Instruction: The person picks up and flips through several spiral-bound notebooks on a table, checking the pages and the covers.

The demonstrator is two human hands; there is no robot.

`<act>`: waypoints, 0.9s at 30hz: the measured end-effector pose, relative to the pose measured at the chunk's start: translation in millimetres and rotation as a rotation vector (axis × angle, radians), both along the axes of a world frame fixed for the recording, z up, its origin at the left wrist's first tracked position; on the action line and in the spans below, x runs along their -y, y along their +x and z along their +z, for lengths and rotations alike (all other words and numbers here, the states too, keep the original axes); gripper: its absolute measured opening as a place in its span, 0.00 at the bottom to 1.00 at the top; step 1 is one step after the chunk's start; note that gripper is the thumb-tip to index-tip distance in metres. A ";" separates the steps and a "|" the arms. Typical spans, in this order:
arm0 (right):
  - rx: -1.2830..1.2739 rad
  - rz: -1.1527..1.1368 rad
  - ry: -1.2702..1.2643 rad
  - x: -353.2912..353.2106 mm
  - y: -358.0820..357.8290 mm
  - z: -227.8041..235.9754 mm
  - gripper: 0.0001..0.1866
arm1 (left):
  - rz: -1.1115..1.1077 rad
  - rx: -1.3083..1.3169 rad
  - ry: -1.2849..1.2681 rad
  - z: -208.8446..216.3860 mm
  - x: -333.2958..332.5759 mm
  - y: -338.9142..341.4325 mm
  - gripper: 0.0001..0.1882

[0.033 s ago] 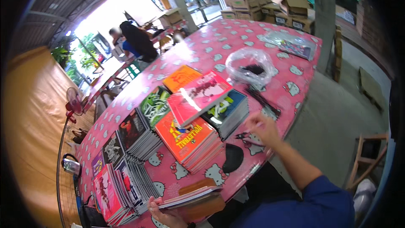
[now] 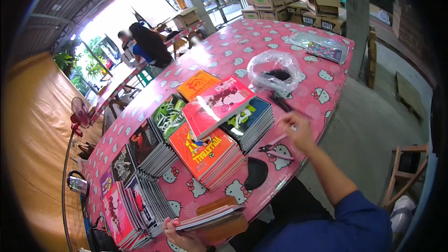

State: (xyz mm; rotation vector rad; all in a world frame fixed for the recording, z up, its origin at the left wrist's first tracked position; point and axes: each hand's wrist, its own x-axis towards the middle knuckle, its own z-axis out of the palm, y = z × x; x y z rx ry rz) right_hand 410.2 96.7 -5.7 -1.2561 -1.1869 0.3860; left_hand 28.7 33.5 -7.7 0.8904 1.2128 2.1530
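The left hand (image 2: 182, 237) gripped a thin book (image 2: 212, 218) at its left end, fingers wrapped on it, at the near edge of the tabletop (image 2: 228, 35), beside a brown board (image 2: 231, 234). The right hand (image 2: 297, 133) was raised at the right side, just near the loose black coils (image 2: 285, 105), its fingers curled; whether they pinched anything, I could not tell. With only 1 end of the book held, its loose-looking sheets could have fanned apart or slipped if that grip had eased. The coils lay bunched together, so pulling at 1 might have snagged others. Pink-handled pliers (image 2: 277, 151) lay near the right edge, between the right hand and a black pad (image 2: 256, 173); a low sweep of the forearm could have knocked them off. Farther left, a pink notebook (image 2: 219, 105) lay askew across 2 stacks, the orange notebooks (image 2: 205, 151) and the dark blue notebooks (image 2: 249, 121); a bump there could have sent its glossy cover sliding.
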 end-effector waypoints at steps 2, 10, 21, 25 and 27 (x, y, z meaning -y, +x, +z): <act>-0.005 -0.187 -0.111 -11.7 54.9 -6.6 0.07 | -0.042 -0.020 -0.002 -0.1 -0.3 1.2 0.14; 0.782 -0.264 -0.521 -90.9 102.0 -72.8 0.17 | -0.276 0.183 -0.034 2.8 11.1 -12.4 0.13; 0.638 -0.375 -0.463 -93.4 111.0 -74.5 0.10 | -0.096 0.148 -0.020 -7.8 6.2 -10.7 0.11; 0.599 -0.318 -0.446 -93.9 116.7 -63.7 0.08 | -0.113 0.135 -0.002 -8.8 2.6 -6.2 0.10; 0.600 -0.343 -0.358 -94.4 114.5 -59.6 0.06 | -0.111 0.155 -0.003 -6.8 2.2 -5.1 0.10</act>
